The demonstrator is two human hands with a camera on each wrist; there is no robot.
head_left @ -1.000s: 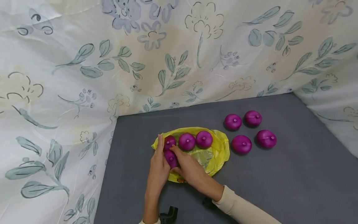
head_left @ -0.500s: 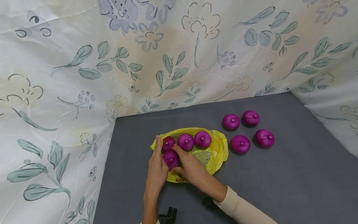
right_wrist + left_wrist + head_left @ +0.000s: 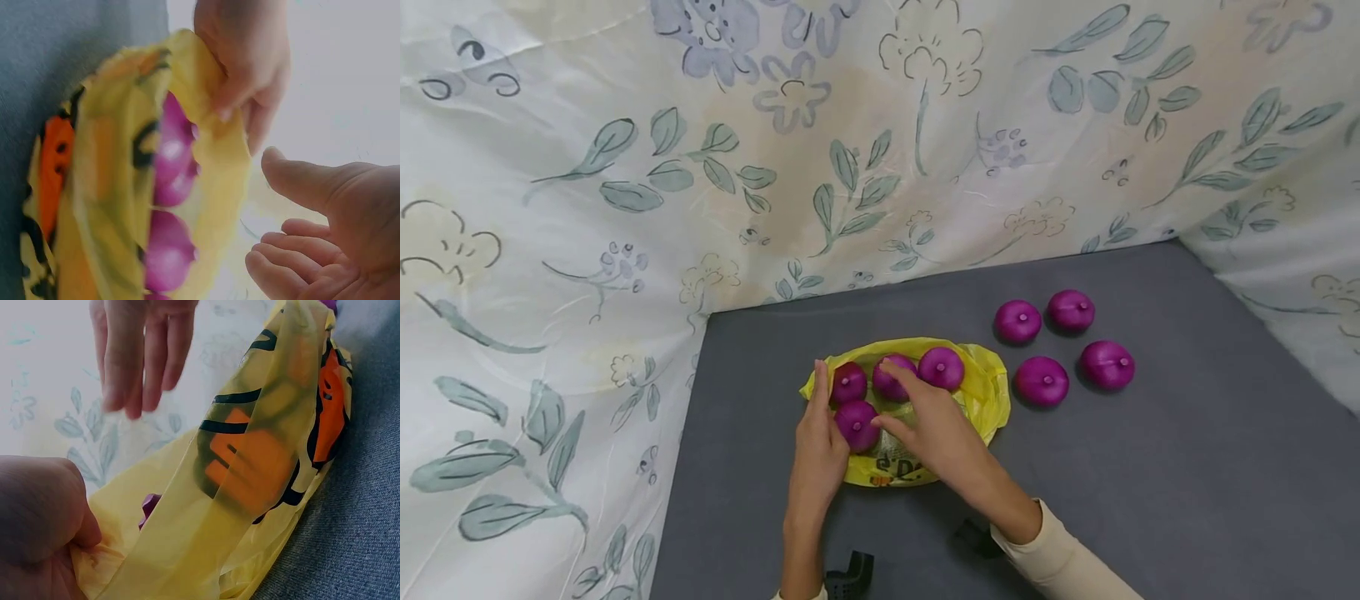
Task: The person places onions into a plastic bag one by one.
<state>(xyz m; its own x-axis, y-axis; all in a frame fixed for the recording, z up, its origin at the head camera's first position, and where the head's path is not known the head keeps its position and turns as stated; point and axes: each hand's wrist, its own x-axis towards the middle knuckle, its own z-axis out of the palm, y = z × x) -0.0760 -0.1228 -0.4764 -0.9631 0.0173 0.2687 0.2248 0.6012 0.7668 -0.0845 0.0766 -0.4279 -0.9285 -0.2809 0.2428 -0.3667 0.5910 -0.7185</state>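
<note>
A yellow plastic bag [image 3: 996,400] lies with its mouth spread wide in the head view. My left hand [image 3: 822,437] holds the bag's left rim, thumb inside and fingers along the outer side; the left wrist view shows the thumb pressed into the plastic [image 3: 103,556]. Several glossy purple onions with short stem stubs sit in the bag, among them a front-left onion [image 3: 857,427] and a back-right onion [image 3: 942,368]. Above the bag's middle hovers my right hand [image 3: 943,433], fingers and thumb spread apart, palm bare in the right wrist view. It partly covers another onion [image 3: 886,385].
Right of the bag, several more onions sit on the dark grey table [image 3: 1195,467], the nearest onion [image 3: 1041,382] close to the bag's edge. Floral cloth [image 3: 865,192] hangs behind and at both sides. Black wrist-camera mounts [image 3: 852,575] show below the hands.
My right hand has let go of the front-left onion and lifted to the right, leaving that onion in the bag. The left hand stays at the rim.
</note>
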